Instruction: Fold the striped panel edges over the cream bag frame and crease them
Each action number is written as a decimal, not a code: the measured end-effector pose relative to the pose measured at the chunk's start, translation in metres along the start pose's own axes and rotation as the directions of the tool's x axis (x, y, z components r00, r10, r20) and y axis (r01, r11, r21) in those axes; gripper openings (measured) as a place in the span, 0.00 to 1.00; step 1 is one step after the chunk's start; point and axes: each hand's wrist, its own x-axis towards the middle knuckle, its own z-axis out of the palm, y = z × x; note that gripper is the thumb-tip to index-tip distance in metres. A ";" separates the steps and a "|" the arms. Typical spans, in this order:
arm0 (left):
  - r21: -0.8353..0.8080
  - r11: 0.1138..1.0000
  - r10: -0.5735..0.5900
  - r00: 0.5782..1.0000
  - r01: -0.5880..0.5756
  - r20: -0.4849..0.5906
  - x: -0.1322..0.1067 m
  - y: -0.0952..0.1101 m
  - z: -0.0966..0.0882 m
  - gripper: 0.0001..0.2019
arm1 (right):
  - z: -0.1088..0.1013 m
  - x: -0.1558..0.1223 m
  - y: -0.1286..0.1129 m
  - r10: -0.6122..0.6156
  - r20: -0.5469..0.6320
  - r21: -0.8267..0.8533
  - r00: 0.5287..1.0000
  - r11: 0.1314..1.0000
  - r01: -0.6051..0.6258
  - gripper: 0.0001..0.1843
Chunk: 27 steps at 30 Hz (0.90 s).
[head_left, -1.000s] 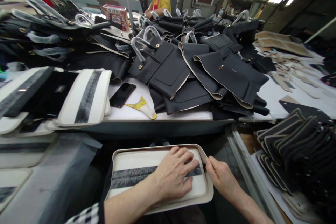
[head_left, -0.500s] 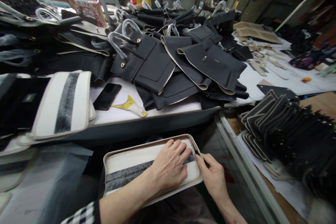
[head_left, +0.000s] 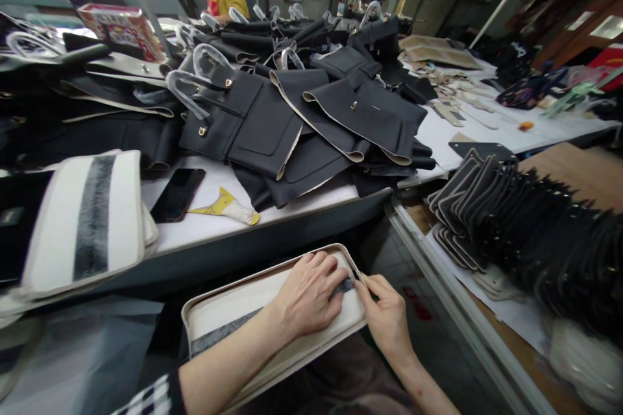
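Pinching the panel's (head_left: 243,301) edge, right hand (head_left: 388,316) has room rightward; left hand (head_left: 309,292) inside.

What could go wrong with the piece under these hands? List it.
The right hand grips the cream rim of the white, dark-striped rectangular panel, possibly creasing it. The left hand rests on its face and could smudge it. The panel sits off the white-topped table and might slip.
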 end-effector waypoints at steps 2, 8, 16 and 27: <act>0.020 1.000 -0.001 1.000 0.001 -0.003 0.003 0.000 -0.001 0.08 | 0.001 0.000 0.000 -0.017 -0.009 -0.019 1.000 1.000 0.017 0.17; 0.159 0.983 0.096 0.995 -0.091 -0.021 0.010 -0.004 0.007 0.04 | 0.010 -0.010 -0.006 -0.010 -0.125 0.022 0.992 1.000 0.013 0.16; 0.128 0.981 0.151 0.987 -0.144 -0.045 0.033 -0.027 -0.012 0.07 | 0.020 -0.013 -0.009 -0.074 -0.148 -0.082 0.986 0.995 0.063 0.17; -0.288 0.894 0.388 0.914 -0.342 0.119 0.087 -0.087 -0.006 0.14 | 0.025 -0.003 -0.008 -0.245 -0.188 -0.210 0.951 0.956 0.205 0.14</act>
